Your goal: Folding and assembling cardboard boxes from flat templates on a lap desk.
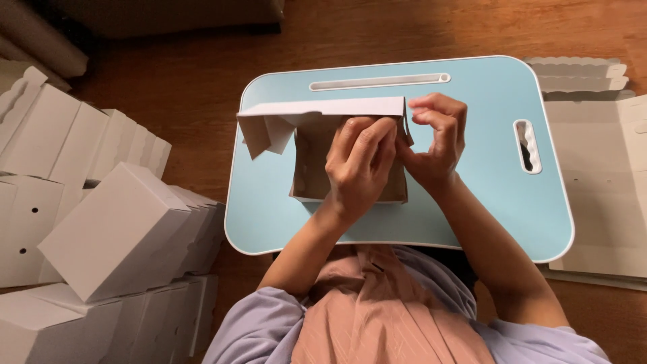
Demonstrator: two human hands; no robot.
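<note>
Both hands [397,152] pinch cardboard box [317,135].

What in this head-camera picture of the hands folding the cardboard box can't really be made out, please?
- Head view: the inside of the half-folded box is mostly hidden behind the left hand.
- The right hand pinches the box's right corner; its fingers cover the fold there.
- The finished white boxes run off the left and bottom edges, so their count is unknowable.
- The flat blanks are cut off at the right edge.
- The lap tray has its near edge partly hidden by the arms.
</note>
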